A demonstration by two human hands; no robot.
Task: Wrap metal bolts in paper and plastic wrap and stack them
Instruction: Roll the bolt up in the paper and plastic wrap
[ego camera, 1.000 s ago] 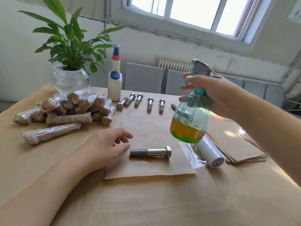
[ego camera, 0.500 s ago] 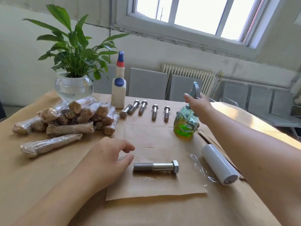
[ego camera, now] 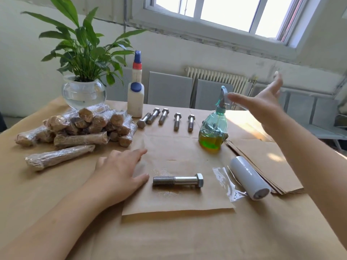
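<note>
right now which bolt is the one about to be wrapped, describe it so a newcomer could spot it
Start at the loose brown paper sheet nearest the camera. One bolt lies alone across its middle, between the left hand and the plastic wrap roll. Unlike the row of bare bolts further back, it lies sideways with wet spray marks around it.
</note>
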